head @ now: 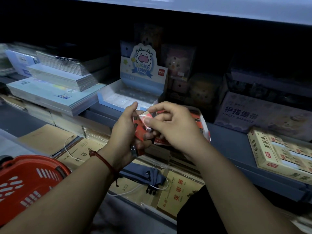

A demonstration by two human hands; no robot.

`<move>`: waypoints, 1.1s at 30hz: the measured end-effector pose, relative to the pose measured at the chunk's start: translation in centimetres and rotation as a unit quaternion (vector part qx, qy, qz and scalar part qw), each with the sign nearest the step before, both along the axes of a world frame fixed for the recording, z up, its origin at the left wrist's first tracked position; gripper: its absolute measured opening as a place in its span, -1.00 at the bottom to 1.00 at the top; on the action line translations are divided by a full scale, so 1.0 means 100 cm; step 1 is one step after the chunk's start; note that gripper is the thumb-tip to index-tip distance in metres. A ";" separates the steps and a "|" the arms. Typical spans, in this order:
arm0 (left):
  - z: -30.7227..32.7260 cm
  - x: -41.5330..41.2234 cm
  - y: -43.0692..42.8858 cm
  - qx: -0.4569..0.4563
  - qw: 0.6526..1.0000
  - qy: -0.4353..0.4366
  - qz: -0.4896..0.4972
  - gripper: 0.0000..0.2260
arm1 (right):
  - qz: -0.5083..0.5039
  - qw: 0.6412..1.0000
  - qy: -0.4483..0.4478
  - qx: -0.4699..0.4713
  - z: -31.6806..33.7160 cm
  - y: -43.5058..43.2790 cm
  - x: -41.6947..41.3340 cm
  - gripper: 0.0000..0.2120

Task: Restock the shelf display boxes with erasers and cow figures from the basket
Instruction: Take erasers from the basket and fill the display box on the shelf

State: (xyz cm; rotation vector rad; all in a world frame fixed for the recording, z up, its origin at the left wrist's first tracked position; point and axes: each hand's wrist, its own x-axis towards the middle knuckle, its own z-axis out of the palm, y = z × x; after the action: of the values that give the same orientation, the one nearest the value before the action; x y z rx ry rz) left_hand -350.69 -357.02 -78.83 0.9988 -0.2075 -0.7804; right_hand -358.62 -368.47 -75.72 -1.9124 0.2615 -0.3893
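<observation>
- Fingers [158, 106] of the right hand [173, 127] pinch a small red packet [145, 117], probably an eraser; the left hand [124, 130] grips a stack of red packets [139, 133] beneath it.
- Both hands are held just in front of the red display box [201, 121], which looks partly filled.
- The Lucky Cow box [143, 68] shows a mostly bare tray, so the cow figures seem not yet restocked.
- The basket [25, 183] sits lower left, its contents hidden.

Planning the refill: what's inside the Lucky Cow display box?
Lucky Cow display box: a pale tray with clear pockets, no figures visible. The left hand and right hand, holding red packets, cover its near corner.
</observation>
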 end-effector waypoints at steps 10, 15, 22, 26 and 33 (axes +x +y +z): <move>-0.005 0.008 0.002 -0.070 0.992 0.101 0.019 -0.57 | -0.012 0.996 -0.007 0.085 0.010 -0.025 -0.012 -0.66; -0.007 0.006 0.000 -0.070 0.993 0.100 0.009 -0.59 | -0.079 0.996 0.004 0.051 0.013 -0.039 -0.017 -0.84; -0.008 0.005 -0.001 -0.056 0.993 0.104 -0.002 -0.64 | -0.085 0.993 0.004 0.085 0.010 -0.040 -0.016 -0.82; -0.009 0.006 -0.002 -0.056 0.993 0.102 -0.009 -0.65 | -0.127 0.991 0.035 -0.036 0.008 -0.040 -0.015 -0.88; -0.012 0.007 -0.004 -0.037 0.995 0.091 -0.015 -0.70 | -0.110 0.970 0.122 -0.178 0.000 -0.030 -0.011 -0.64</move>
State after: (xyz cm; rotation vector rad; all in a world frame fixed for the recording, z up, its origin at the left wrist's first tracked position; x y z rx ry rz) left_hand -349.96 -357.41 -80.01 0.8514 -0.0920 -0.8798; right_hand -359.67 -371.51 -75.74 -2.2967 0.6025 -0.3651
